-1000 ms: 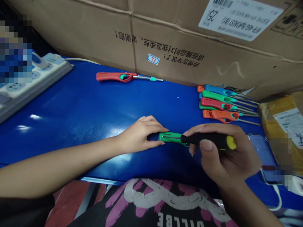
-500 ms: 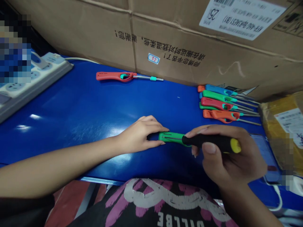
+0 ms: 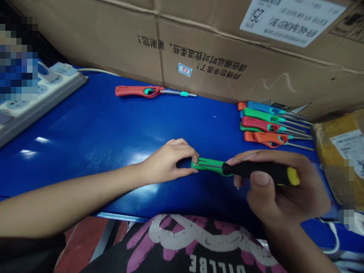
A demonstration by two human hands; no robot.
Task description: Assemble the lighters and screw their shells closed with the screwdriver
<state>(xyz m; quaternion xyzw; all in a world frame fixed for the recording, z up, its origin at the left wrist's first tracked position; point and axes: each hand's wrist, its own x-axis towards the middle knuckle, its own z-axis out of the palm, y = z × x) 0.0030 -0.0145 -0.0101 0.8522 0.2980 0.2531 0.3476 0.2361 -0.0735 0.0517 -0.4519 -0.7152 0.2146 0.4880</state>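
Note:
My left hand point(image 3: 172, 159) pinches the left end of a green gas lighter point(image 3: 209, 163) between finger and thumb, with one fingertip bent over its upper edge. The lighter lies on the blue table, and its right part is hidden behind my right hand. In my right hand point(image 3: 290, 189) is a screwdriver point(image 3: 261, 172) with a black handle and yellow end, held almost level. Its thin metal shaft runs left along the lighter's green body, and the tip is at the left end near my left fingertip.
A red gas lighter point(image 3: 139, 91) lies at the back of the blue table point(image 3: 85, 151). Several coloured lighters point(image 3: 267, 121) are piled at right. Behind stands a large cardboard box point(image 3: 113, 41). A power strip point(image 3: 42, 96) is at left, a taped yellow parcel point(image 3: 332, 132) at right.
My right hand has shifted a little to the right with the screwdriver, and its tip moved the same way slightly. A left fingertip has curled onto the lighter's end.

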